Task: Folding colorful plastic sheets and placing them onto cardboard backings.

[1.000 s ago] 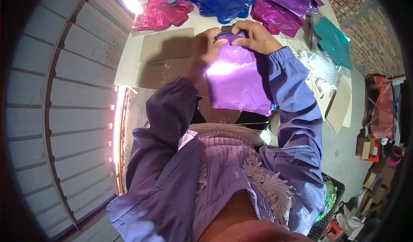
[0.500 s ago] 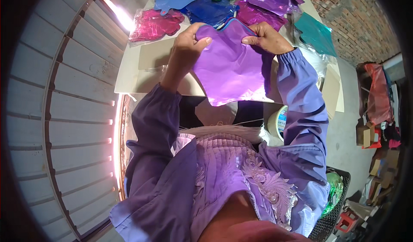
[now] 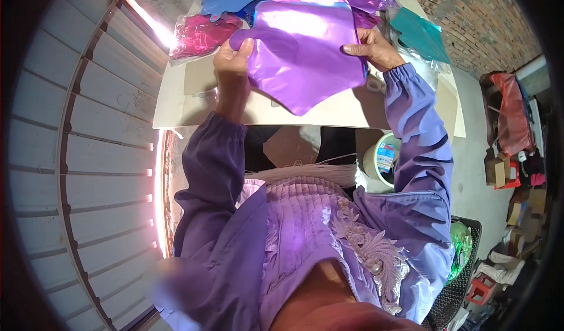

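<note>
spread wider now, purple foil balloon (image 3: 302, 52) hides right hand (image 3: 373, 49) fingertips.

Both arms reach forward, left hand (image 3: 233, 66) and right hand (image 3: 372, 47) pinched shut, raised apart.

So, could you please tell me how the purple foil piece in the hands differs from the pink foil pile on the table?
The purple foil piece is held up off the table between the left hand and right hand; the pink foil pile lies on the table, untouched. The purple foil piece is spread fairly flat and smooth; the pink foil pile looks crumpled. The purple one appears larger. Both are shiny.
</note>
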Available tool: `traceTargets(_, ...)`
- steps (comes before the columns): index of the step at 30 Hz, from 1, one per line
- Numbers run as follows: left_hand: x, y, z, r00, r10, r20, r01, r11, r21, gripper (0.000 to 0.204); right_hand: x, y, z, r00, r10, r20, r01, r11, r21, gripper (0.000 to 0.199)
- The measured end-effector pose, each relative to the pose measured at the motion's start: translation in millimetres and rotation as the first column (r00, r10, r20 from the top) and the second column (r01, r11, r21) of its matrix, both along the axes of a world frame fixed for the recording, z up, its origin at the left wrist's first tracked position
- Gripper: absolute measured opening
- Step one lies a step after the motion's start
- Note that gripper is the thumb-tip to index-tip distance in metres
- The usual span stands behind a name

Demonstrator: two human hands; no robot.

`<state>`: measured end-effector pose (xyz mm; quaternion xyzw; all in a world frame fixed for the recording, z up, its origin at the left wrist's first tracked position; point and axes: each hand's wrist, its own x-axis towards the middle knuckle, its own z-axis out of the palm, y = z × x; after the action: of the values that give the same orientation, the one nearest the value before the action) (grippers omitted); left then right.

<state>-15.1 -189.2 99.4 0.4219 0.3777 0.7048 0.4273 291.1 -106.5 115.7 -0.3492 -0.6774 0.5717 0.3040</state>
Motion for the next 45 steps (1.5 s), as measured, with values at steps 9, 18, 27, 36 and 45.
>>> traceTargets(9, -35.4, -1.9, -65.5, 0.952, -0.154, -0.266, 0.066, 0.947, -0.313, 0.021, 5.6, -8.4, -50.9, 0.990, -0.093, 0.102, 0.102, 0.991, -0.083, 0.015)
traceTargets(18, -55.8, 19.3, -103.0, 0.818, -0.355, -0.453, 0.132, 0.882, -0.453, 0.027, 2.5, 5.6, -119.8, 0.920, -0.179, 0.348, 0.211, 0.976, -0.056, 0.020)
traceTargets(27, -70.7, 24.4, -108.4, 0.308, -0.355, -0.883, 0.005, 0.928, -0.372, 0.033, -18.9, -2.3, -135.3, 0.928, -0.252, 0.275, 0.337, 0.882, -0.330, 0.051)
traceTargets(36, -78.7, 11.8, -95.2, 0.700, -0.440, -0.562, 0.073, 0.828, -0.557, 0.054, -27.5, -5.3, -122.2, 0.944, -0.212, 0.252, 0.304, 0.854, -0.422, 0.030)
traceTargets(45, -64.1, 1.2, -77.2, 0.757, -0.443, -0.481, 0.047, 0.770, -0.636, 0.069, -34.6, -13.1, -111.7, 0.958, -0.221, 0.182, 0.279, 0.864, -0.418, 0.045)
